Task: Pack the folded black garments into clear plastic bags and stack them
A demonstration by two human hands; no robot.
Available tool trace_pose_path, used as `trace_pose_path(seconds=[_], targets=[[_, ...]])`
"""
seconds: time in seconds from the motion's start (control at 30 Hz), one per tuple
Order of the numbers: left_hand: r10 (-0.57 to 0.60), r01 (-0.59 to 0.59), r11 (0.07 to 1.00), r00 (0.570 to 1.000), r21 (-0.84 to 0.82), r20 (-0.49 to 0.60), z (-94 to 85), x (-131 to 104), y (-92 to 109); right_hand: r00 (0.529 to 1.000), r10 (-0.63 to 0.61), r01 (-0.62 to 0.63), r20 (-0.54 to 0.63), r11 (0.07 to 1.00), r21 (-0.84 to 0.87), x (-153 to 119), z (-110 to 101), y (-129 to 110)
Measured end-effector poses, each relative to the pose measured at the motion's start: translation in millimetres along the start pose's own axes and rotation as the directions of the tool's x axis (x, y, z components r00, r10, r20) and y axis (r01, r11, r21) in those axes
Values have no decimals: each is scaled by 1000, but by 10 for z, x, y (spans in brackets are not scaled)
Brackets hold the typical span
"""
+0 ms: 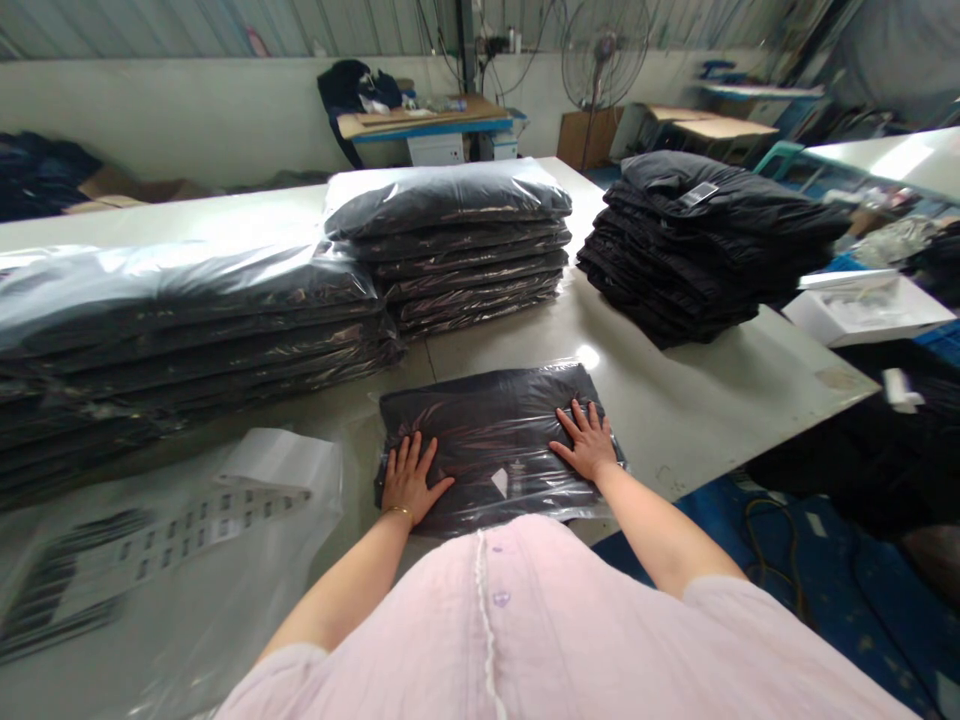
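A folded black garment in a clear plastic bag [487, 430] lies flat on the table in front of me. My left hand [410, 478] rests on its left end with the fingers spread. On the right end lies my right hand [586, 442], palm down and fingers apart. A small white label shows through the plastic between my hands. The bag's near edge is partly hidden by my pink shirt. To the left of my left hand are flat clear plastic bags [247, 560] with printed labels on them.
Stacks of bagged dark garments stand at the left [187, 330] and behind the bag [457, 240]. A pile of unbagged black garments [705, 240] sits at the right, near a white box [870, 305]. The table [660, 420] ends at a slanting right edge.
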State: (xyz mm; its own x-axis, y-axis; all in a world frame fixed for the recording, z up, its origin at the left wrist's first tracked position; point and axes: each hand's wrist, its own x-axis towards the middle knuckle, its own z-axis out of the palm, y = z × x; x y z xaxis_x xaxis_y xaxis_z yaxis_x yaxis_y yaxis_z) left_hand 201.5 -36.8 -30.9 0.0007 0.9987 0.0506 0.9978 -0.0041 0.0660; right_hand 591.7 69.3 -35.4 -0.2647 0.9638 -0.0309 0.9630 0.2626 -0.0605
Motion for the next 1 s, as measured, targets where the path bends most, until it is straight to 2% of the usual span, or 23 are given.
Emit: trace_pose_path(seconds=[0.37,0.53,0.67,0.77,0.83,0.93,1.0], targets=[[-2,2,1000,1000,29,9,18,13,0,1000,11,-11,27,1000,2,36,38,12],[-33,34,999,995,-12,96,-56,69,-7,998,-6,-1,69,995,101,96,44,85],[-35,57,995,972,-87,234,-197,146,-69,996,5,-32,84,943,331,191,47,247],[-32,73,990,951,-124,308,-360,231,-116,993,119,-86,-28,841,535,268,48,392],[-38,72,992,951,-101,307,-493,314,-101,971,211,-97,-110,773,627,304,46,483],[-49,55,998,961,-17,272,-697,483,67,948,279,-106,-152,730,676,329,43,600],[-35,36,999,963,0,269,-801,612,296,946,293,-126,-139,727,675,330,47,664]])
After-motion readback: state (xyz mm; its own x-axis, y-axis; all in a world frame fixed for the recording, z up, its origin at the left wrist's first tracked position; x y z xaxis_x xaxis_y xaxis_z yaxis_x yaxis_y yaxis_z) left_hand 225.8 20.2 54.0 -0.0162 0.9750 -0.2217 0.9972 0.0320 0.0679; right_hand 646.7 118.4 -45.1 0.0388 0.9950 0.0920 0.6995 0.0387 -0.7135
